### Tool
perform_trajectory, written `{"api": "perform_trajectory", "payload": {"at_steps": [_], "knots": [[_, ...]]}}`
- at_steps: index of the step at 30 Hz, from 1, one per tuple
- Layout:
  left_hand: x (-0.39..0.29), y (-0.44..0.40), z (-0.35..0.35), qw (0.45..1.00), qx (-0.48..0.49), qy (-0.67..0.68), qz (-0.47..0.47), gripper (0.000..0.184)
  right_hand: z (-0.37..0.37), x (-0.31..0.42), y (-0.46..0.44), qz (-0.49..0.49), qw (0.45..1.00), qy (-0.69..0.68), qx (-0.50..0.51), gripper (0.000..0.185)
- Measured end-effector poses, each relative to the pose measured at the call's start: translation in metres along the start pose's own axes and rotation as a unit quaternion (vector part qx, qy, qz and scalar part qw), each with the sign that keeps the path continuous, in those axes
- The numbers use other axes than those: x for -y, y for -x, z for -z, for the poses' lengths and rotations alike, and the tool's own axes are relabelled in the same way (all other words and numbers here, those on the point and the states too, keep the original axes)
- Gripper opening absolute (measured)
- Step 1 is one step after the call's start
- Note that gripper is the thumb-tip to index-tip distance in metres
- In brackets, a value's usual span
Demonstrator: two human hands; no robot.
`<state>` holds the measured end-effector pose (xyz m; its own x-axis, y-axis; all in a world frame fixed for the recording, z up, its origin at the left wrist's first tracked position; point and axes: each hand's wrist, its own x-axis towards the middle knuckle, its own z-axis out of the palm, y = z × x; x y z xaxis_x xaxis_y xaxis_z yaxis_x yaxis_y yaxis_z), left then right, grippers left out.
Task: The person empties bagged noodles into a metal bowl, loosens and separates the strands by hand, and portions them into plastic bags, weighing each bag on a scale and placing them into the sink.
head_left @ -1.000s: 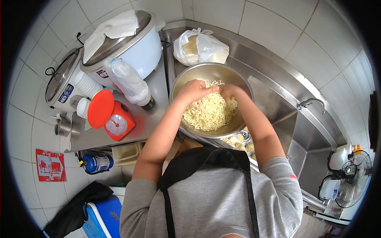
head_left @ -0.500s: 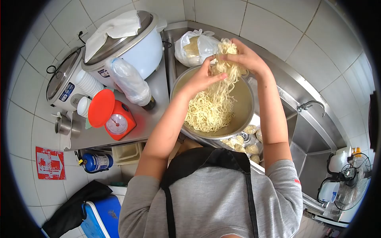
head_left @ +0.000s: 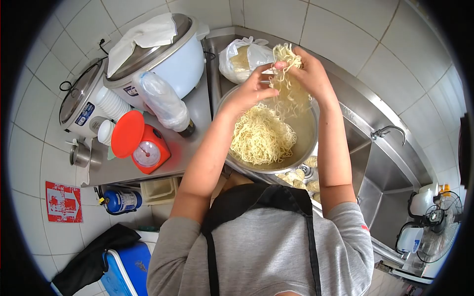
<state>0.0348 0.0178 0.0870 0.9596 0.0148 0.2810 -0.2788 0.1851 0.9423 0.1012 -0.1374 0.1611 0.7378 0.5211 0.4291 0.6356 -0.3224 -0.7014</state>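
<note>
A clump of pale yellow noodles [head_left: 290, 91] hangs in strands from my right hand [head_left: 312, 74], whose fingers are closed around its top. Beside the clump, my left hand [head_left: 249, 93] has its thumb and fingers apart, close to the strands; whether it touches them is hard to tell. Both hands are above a large metal pot [head_left: 307, 129]. Inside it lies a heap of noodles [head_left: 262, 138], mostly toward the left side.
A plastic bag [head_left: 244, 61] sits behind the pot. Bagged portions [head_left: 296, 176] lie in the sink area below it. To the left are a red kitchen scale [head_left: 150, 153], a wrapped bottle [head_left: 160, 101] and a large rice cooker [head_left: 177, 71]. A faucet [head_left: 390, 132] stands right.
My right hand and the noodle clump have risen slightly, and the clump hangs more separate from the heap. My left hand's fingers have opened away from the strands.
</note>
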Motion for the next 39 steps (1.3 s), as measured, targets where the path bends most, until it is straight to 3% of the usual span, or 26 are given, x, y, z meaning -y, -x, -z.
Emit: {"api": "perform_trajectory", "payload": {"at_steps": [1, 4, 6, 9, 11, 15, 16, 17, 20, 21, 23, 24, 26, 29, 31, 33, 35, 38, 39], "knots": [[0.001, 0.001, 0.000, 0.999, 0.013, 0.002, 0.030, 0.044, -0.003, 0.002, 0.002, -0.007, 1.000, -0.017, 0.006, 0.032], [0.015, -0.003, -0.001, 1.000, 0.023, -0.001, -0.004, 0.040, -0.008, -0.003, 0.004, 0.001, 0.999, -0.050, 0.017, 0.032], [0.020, -0.001, 0.005, 0.996, 0.004, -0.085, 0.026, 0.032, -0.005, -0.002, 0.008, -0.033, 0.998, -0.033, 0.046, 0.029], [0.032, -0.001, 0.011, 0.989, -0.004, -0.142, 0.040, 0.031, -0.005, -0.002, 0.010, -0.074, 0.997, -0.031, 0.014, 0.024], [0.042, 0.000, 0.016, 0.984, 0.003, -0.168, 0.057, 0.032, -0.008, -0.010, 0.010, -0.045, 0.991, -0.117, -0.039, 0.026], [0.053, 0.012, 0.025, 0.939, -0.036, -0.338, 0.051, 0.038, -0.005, -0.020, 0.013, -0.018, 0.968, -0.249, -0.025, 0.011], [0.055, 0.016, 0.025, 0.916, -0.048, -0.396, 0.037, 0.040, -0.005, -0.023, 0.013, -0.010, 0.963, -0.271, -0.010, 0.011], [0.059, 0.019, 0.025, 0.890, -0.060, -0.452, 0.024, 0.041, -0.007, -0.028, 0.015, 0.008, 0.972, -0.236, -0.004, 0.025], [0.038, 0.016, -0.001, 0.983, -0.089, -0.158, 0.010, 0.036, -0.013, -0.031, 0.021, 0.049, 0.998, -0.048, 0.011, 0.035], [0.031, 0.014, -0.006, 0.994, -0.070, -0.085, 0.003, 0.032, -0.019, -0.033, 0.023, 0.049, 0.996, -0.072, -0.013, 0.025], [0.019, 0.007, -0.012, 0.998, -0.033, 0.061, -0.015, 0.025, -0.025, -0.031, 0.025, -0.039, 0.996, -0.074, -0.028, 0.016], [0.020, 0.004, -0.010, 0.999, -0.042, 0.031, -0.014, 0.020, -0.026, -0.030, 0.025, -0.081, 0.993, -0.075, -0.036, 0.014], [0.026, 0.002, -0.004, 0.998, -0.061, -0.028, -0.011, 0.012, -0.025, -0.029, 0.025, -0.036, 0.995, -0.062, -0.071, 0.020], [0.032, 0.004, -0.001, 0.997, -0.059, -0.051, -0.007, 0.013, -0.022, -0.032, 0.024, -0.032, 0.991, -0.083, -0.100, 0.016], [0.046, 0.004, 0.013, 0.981, -0.046, -0.187, 0.022, 0.021, -0.020, -0.043, 0.023, -0.012, 0.986, -0.127, -0.105, 0.013], [0.062, 0.012, 0.031, 0.933, -0.018, -0.354, 0.066, 0.030, -0.015, -0.045, 0.026, -0.023, 0.984, -0.151, -0.086, 0.011], [0.077, 0.030, 0.049, 0.832, 0.023, -0.541, 0.123, 0.041, -0.011, -0.046, 0.029, -0.050, 0.983, -0.168, -0.055, 0.013], [0.108, 0.046, 0.061, 0.758, 0.034, -0.583, 0.291, 0.059, -0.010, -0.051, 0.030, -0.070, 0.989, -0.130, 0.013, 0.019], [0.109, 0.048, 0.066, 0.792, 0.045, -0.540, 0.281, 0.060, -0.018, -0.061, 0.032, -0.051, 0.994, -0.085, 0.038, 0.020]]}}
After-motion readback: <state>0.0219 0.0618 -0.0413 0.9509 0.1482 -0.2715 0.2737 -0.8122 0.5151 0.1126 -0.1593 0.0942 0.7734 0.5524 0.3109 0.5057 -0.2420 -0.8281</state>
